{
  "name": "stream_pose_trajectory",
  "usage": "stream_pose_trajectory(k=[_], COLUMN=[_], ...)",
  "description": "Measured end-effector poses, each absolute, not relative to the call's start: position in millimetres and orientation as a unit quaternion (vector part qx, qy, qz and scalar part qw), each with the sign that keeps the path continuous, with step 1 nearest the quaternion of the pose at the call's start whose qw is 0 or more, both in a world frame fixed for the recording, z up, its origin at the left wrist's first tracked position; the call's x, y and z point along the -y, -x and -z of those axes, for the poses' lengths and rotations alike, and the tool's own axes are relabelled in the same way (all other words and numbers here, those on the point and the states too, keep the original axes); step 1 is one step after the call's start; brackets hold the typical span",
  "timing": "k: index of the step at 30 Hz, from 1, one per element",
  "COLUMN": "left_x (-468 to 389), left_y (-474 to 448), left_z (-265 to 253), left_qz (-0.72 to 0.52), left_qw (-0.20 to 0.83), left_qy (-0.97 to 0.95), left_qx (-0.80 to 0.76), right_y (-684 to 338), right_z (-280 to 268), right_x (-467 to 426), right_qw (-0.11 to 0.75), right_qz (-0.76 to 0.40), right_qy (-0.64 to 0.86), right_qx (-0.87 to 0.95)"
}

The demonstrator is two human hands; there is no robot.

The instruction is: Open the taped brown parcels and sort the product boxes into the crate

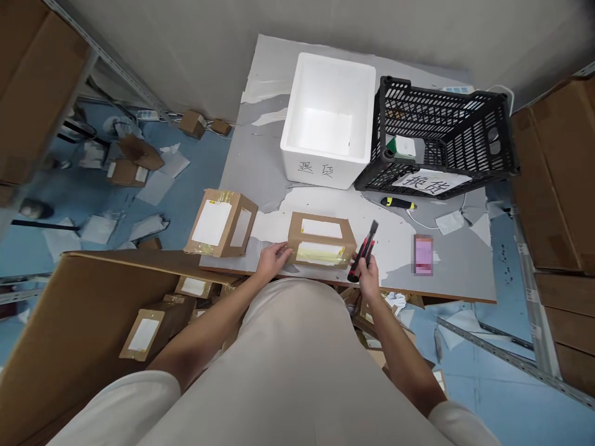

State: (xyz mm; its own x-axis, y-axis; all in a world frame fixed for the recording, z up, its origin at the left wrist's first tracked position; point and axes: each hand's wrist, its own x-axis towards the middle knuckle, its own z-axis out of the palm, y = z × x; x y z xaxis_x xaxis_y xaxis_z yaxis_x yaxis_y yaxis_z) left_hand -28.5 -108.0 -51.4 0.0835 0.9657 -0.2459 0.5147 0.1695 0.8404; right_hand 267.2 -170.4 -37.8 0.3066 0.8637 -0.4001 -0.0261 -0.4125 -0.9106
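Pixelation veils a pink item [423, 254] on the surface [395, 285]; it may be a phone. The cutter [361, 263] covers part of the right fingers [364, 267], and its tip is blurred. Print on the labels [320, 228] of the middle carton [294, 232] is too small to read. The left edge cuts off a large open box [32, 347]; the right edge crops stacked cartons [555, 179]. Both sleeves [132, 402] run out at the bottom.

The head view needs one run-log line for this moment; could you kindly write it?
left hand: touching taped box | right hand: holding red-black cutter | second box: on table, left of taped box
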Motion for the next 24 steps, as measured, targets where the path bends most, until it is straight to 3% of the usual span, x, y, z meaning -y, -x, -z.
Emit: stream_pose_trajectory(k=[4,9,13,20,24], left_x=[85.6,82.9,90.6,96.3,96.5], left_y=[13.8,-5.3,-17.3,-19.1,-20.5], left_z=[36.4,36.0,48.2,65.4,69.7], left_qz=[-0.249,-0.300,-0.294,-0.326,-0.334], left_qw=[0.359,0.230,0.201,0.170,0.175], left_qy=[-0.632,-0.731,-0.856,-0.870,-0.866], left_qx=[-0.641,-0.568,-0.376,-0.327,-0.329], right_y=[-276.7,-286.6,-282.5,-228.3,-208.3], right_z=[18.3,7.7,-20.1,-69.5,-71.0], right_x=[130.0,105.0,97.1,55.9,44.5], right_qw=[0.428,0.337,0.200,-0.176,-0.263], right_qz=[-0.487,-0.461,-0.309,-0.179,-0.121], right_qy=[0.671,0.694,0.707,0.484,0.447], right_qx=[0.359,0.439,0.604,0.839,0.847])
